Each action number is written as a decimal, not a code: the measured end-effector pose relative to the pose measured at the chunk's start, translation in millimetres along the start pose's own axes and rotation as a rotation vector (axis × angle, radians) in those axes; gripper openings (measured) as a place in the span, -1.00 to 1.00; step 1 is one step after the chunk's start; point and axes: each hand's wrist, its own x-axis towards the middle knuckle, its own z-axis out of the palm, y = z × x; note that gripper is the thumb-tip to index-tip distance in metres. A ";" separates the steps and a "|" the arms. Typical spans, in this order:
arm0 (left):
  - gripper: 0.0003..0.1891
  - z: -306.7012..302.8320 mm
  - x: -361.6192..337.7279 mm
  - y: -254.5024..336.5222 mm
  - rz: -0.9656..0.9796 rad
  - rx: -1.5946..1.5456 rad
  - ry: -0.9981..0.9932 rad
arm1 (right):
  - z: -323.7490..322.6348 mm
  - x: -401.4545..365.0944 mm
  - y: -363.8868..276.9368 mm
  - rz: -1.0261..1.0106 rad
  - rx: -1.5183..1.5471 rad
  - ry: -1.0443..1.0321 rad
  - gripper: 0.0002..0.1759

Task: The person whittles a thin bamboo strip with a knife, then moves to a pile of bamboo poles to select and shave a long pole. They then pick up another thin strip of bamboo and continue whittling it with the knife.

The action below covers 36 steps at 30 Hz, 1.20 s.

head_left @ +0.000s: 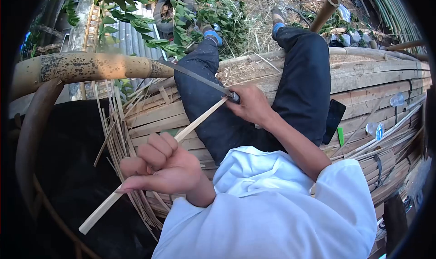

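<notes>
A pale bamboo strip [200, 119] runs diagonally from the lower left up to the knife. My left hand [163, 166] has its fingers curled round the strip's lower part, whose end sticks out below the thumb. My right hand [250, 105] is closed on the dark handle of a long knife [195, 78], above my lap. The blade points to the upper left, its tip by a thick bamboo pole [104, 67]. The strip's upper end meets the blade close to the handle; the exact contact is hidden by my right fingers.
I sit on a slatted bamboo platform [359, 84]. Thin strips [113, 123] lie in a bundle at the left. A phone [334, 118], a green piece [340, 136] and plastic cups [376, 130] are at the right. An upright bamboo post [324, 14] and leafy branches [218, 18] stand ahead.
</notes>
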 end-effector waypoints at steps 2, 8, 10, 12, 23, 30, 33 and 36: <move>-0.46 2.1 0.5 -11.8 0.001 0.114 -0.003 | 4.9 -13.5 15.4 0.054 0.034 -0.024 -0.60; -0.46 1.7 -1.2 -12.8 0.005 0.062 0.025 | 1.5 -59.2 21.9 0.286 0.195 0.121 -0.45; -0.47 2.4 6.8 -14.9 -0.013 0.084 0.048 | 4.6 -60.3 25.4 0.284 0.188 0.121 -0.46; -0.47 7.5 19.7 -17.1 -0.041 0.071 0.059 | 1.6 -51.1 22.9 0.245 0.260 0.143 -0.50; -0.46 119.6 66.9 -25.5 0.118 -0.482 -0.284 | -110.1 5.8 -7.8 -0.061 0.164 0.563 -0.24; -0.41 217.5 73.9 -87.2 0.146 -0.501 -0.417 | -174.0 -33.0 32.4 0.188 0.276 0.839 -0.67; -0.40 230.7 71.9 -87.3 0.107 -0.625 -0.479 | -189.0 -48.9 54.4 0.334 0.176 0.886 -0.70; -0.40 248.9 59.2 -100.6 0.068 -0.585 -0.391 | -189.5 -58.1 63.8 0.361 0.173 0.902 -0.72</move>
